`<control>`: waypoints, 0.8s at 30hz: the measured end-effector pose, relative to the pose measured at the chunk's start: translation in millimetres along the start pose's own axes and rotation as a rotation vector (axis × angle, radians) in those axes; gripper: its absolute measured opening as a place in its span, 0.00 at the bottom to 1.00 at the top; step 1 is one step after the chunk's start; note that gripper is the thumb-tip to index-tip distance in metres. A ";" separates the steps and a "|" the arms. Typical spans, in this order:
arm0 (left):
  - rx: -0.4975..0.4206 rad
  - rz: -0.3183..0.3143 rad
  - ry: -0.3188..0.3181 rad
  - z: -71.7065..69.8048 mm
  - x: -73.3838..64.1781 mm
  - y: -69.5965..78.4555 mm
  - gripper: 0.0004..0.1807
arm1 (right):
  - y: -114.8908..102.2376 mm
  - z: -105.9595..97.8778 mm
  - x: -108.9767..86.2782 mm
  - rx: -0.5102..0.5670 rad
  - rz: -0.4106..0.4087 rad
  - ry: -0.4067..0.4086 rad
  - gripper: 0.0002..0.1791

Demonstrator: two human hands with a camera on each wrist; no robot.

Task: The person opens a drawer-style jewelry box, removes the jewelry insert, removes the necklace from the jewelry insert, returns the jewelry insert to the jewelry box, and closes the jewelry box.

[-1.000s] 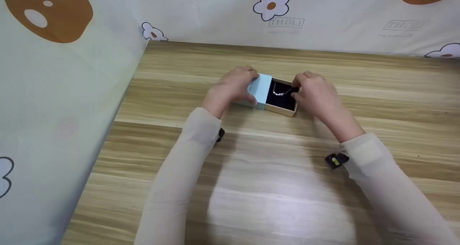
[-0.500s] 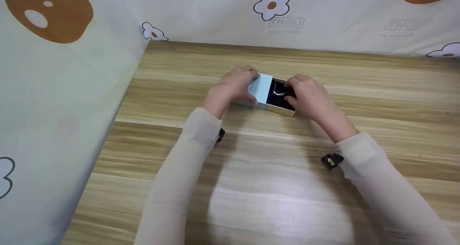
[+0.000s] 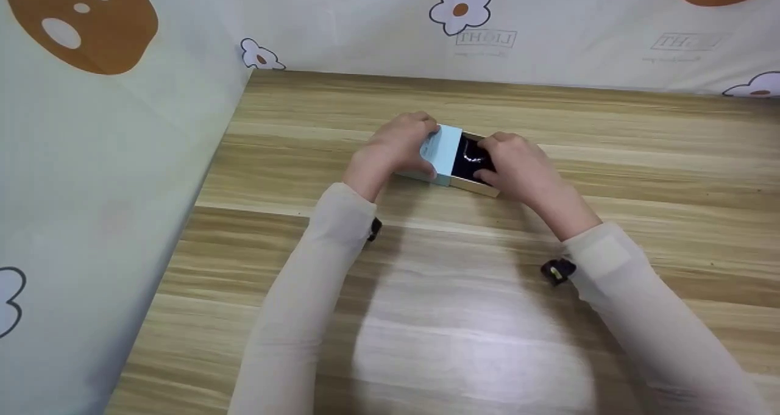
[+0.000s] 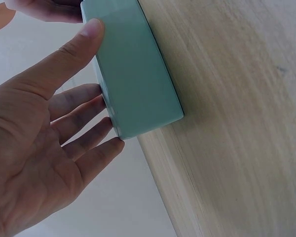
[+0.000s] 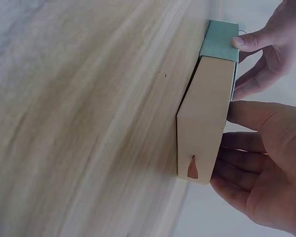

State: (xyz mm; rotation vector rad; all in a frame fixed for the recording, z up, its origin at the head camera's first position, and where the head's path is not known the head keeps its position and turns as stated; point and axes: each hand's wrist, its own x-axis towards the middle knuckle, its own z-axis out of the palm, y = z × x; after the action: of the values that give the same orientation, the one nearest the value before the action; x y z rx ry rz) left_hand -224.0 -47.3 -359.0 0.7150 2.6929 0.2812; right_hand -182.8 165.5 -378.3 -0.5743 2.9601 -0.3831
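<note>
A small sliding jewellery box lies on the table. Its light blue sleeve (image 3: 448,150) covers the left part, and a cream drawer (image 3: 474,186) sticks out to the right. Inside the drawer, a silver chain (image 3: 473,158) rests on a black pad (image 3: 464,170). My left hand (image 3: 393,145) grips the sleeve from above, thumb on the near side, fingers towards the far side. Over the drawer's right part is my right hand (image 3: 523,166), thumb and fingers spread apart on the black pad. In the right wrist view, a brown ribbon tab (image 5: 193,169) hangs from the drawer's end.
Under the box is a wood-grain table (image 3: 475,269). A pale sheet (image 3: 365,25) with printed flowers and brown shapes hangs behind the table and along its left side. A small dark wrist camera (image 3: 557,272) sits on my right sleeve.
My right hand has moved left from the drawer's right end, further over the black pad, with fingertips nearer the chain. My left hand and the box have stayed in place.
</note>
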 end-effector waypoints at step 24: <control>0.000 0.001 -0.006 1.0 1.3 -0.4 0.46 | 1.5 9.5 8.9 -0.033 -0.011 -0.017 0.32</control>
State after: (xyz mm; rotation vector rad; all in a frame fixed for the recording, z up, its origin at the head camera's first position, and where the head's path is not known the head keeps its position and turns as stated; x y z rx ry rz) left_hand -224.9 -46.9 -360.4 0.7163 2.6869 0.2794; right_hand -190.2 161.4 -388.3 -0.5943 2.9540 -0.3287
